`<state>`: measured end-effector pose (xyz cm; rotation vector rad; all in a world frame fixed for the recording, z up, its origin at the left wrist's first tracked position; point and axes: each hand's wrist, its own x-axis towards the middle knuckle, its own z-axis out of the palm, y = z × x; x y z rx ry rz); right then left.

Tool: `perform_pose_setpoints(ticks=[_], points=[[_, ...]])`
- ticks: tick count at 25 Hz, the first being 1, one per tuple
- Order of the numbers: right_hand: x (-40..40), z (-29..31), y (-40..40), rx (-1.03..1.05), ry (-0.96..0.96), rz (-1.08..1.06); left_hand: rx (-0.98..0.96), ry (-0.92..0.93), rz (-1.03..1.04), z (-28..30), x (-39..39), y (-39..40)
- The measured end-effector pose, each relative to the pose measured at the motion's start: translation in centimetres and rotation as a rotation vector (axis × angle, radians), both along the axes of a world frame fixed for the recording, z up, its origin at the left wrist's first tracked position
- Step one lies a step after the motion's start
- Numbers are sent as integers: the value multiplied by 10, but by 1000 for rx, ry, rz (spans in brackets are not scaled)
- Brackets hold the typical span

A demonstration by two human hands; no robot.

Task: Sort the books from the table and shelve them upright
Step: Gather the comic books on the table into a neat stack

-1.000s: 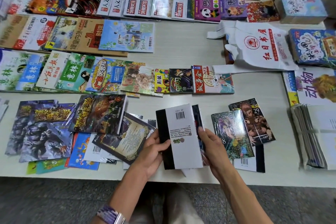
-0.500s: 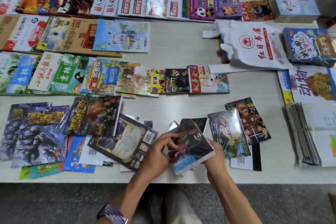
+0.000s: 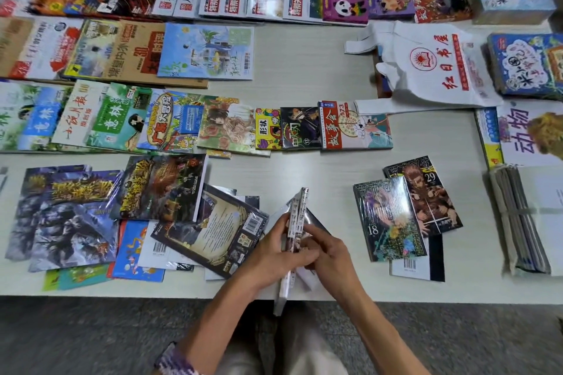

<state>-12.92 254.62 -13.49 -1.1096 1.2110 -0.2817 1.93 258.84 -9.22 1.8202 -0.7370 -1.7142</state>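
At far left on the table [image 3: 304, 70], I see dark fantasy books [image 3: 70, 216] overlapping flat, a back-cover book [image 3: 213, 234] tilted beside them. Centre, near the front edge: my left hand [image 3: 274, 256] and right hand [image 3: 332, 256] meet around a slim book [image 3: 297, 222], held on edge with its spine up; left fingers curl along one face, right fingers wrap the other, its lower end overhanging the table. Right of the hands lie volume 18 [image 3: 390, 222] and volume 29 [image 3: 426, 195], overlapping. Farther right, a white bag [image 3: 426, 67] and a banded stack [image 3: 524, 219].
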Motion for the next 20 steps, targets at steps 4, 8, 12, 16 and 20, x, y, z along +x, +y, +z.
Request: perform_pose_setpoints(ticks=[4, 8, 12, 16, 20], points=[[2, -6, 3, -8, 20, 102, 74, -398, -32, -4, 1, 10], [-3, -17, 1, -371, 696, 406, 1, -555, 85, -11, -3, 17], [-13, -30, 13, -413, 959, 576, -52, -573, 278, -14, -7, 16], [-15, -33, 17, -261, 708, 248, -38, -570, 334, -18, -10, 22], [-25, -21, 33, -279, 378, -163, -127, -614, 368, -18, -16, 22]])
